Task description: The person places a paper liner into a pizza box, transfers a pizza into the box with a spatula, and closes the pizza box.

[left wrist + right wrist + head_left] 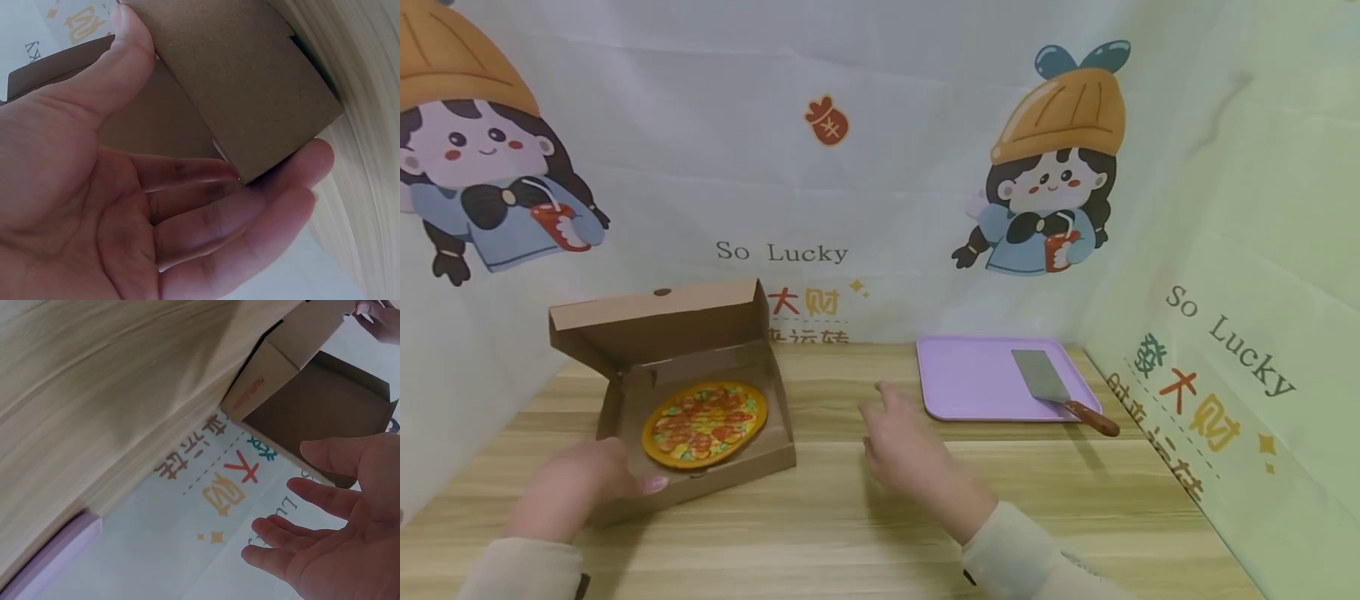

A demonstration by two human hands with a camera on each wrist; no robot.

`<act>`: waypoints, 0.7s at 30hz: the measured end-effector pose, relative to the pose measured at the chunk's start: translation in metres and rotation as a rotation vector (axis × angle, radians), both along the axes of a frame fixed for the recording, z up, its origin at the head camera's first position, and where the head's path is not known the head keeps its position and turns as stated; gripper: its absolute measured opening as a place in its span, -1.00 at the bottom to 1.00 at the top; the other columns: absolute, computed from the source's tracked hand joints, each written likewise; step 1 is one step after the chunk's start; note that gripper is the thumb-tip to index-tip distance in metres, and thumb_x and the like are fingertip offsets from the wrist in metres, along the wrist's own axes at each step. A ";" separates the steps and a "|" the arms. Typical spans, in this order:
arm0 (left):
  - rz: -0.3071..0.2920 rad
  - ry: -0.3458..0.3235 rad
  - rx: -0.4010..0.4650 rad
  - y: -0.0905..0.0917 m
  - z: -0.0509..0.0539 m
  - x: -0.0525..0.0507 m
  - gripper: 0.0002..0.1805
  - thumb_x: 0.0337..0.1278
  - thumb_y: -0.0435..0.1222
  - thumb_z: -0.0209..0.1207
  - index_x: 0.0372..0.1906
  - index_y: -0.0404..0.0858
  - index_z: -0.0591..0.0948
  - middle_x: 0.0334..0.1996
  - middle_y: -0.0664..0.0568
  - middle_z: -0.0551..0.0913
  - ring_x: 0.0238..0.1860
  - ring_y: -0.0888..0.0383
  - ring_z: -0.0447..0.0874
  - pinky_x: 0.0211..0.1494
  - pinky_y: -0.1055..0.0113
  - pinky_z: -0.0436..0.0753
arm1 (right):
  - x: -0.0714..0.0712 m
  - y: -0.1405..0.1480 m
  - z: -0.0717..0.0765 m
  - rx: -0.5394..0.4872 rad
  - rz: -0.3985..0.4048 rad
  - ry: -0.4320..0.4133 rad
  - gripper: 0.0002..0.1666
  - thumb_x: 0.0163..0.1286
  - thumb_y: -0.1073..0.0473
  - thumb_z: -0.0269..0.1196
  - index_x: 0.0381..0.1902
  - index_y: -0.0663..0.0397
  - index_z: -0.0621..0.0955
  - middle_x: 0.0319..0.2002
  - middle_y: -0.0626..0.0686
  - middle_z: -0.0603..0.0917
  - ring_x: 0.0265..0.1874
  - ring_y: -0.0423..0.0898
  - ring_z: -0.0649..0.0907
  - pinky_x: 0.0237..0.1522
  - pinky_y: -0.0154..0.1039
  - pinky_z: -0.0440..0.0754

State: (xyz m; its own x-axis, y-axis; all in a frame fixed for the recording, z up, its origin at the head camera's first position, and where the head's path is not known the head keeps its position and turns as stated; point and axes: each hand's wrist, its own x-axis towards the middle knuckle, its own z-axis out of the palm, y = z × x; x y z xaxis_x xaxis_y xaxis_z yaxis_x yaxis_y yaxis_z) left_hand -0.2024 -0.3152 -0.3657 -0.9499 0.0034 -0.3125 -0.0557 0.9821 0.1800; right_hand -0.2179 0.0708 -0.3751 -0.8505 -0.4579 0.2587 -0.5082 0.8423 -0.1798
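Observation:
A cardboard pizza box (741, 483) stands on the left of the table with its lid (662, 310) raised. Inside it lies a round pizza (703, 423) with colourful toppings. My left hand (580, 483) holds the box at its near left corner; in the left wrist view the thumb lies along one wall (250, 81) and the fingers bend round the corner. Over the middle of the table, right of the box and apart from it, my right hand (902, 446) has nothing in it. The right wrist view shows its fingers (322, 497) spread and loosely bent.
On the right a light purple tray (966, 383) lies near the back wall. A spatula (1040, 375) rests on it, its wooden handle (1093, 418) jutting past the near right corner. Printed cloth (895, 167) hangs behind and beside the wooden table (865, 542).

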 end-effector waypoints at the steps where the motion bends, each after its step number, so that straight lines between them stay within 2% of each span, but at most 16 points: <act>1: -0.001 0.000 0.003 0.002 0.000 0.001 0.13 0.16 0.36 0.35 0.15 -0.75 0.50 0.13 -0.71 0.55 0.16 -0.65 0.56 0.25 -0.41 0.59 | 0.000 -0.003 -0.001 0.009 -0.003 -0.011 -0.49 0.50 0.24 0.32 0.34 0.30 0.58 0.49 0.44 0.42 0.47 0.38 0.49 0.55 0.18 0.47; 6: -0.008 0.013 0.010 0.015 0.001 0.003 0.02 0.18 0.31 0.37 0.08 -0.69 0.57 0.07 -0.67 0.62 0.11 -0.60 0.63 0.21 -0.39 0.63 | 0.002 -0.009 -0.006 0.032 0.005 -0.049 -0.49 0.53 0.21 0.33 0.35 0.31 0.57 0.51 0.43 0.43 0.51 0.35 0.48 0.60 0.19 0.39; 14: -0.011 0.021 0.022 0.036 0.001 0.003 0.04 0.15 0.28 0.41 0.13 -0.70 0.54 0.13 -0.70 0.57 0.18 -0.64 0.56 0.26 -0.39 0.60 | 0.009 -0.011 -0.011 0.091 0.076 -0.048 -0.52 0.55 0.17 0.31 0.29 0.36 0.61 0.43 0.44 0.52 0.36 0.30 0.64 0.42 0.08 0.63; 19: -0.028 0.038 0.014 0.049 0.000 0.005 0.00 0.12 0.26 0.43 0.12 -0.66 0.56 0.11 -0.66 0.60 0.18 -0.61 0.58 0.27 -0.38 0.61 | 0.013 -0.012 -0.013 0.113 0.126 -0.042 -0.55 0.60 0.14 0.26 0.25 0.39 0.64 0.28 0.35 0.68 0.26 0.20 0.73 0.31 -0.05 0.73; 21: -0.033 0.044 0.014 0.054 -0.001 0.006 0.00 0.13 0.25 0.43 0.15 -0.66 0.56 0.13 -0.65 0.60 0.19 -0.61 0.57 0.28 -0.39 0.60 | 0.013 -0.012 -0.014 0.110 0.139 -0.029 -0.60 0.61 0.13 0.25 0.18 0.37 0.67 0.13 0.25 0.76 0.12 0.13 0.79 0.20 -0.12 0.78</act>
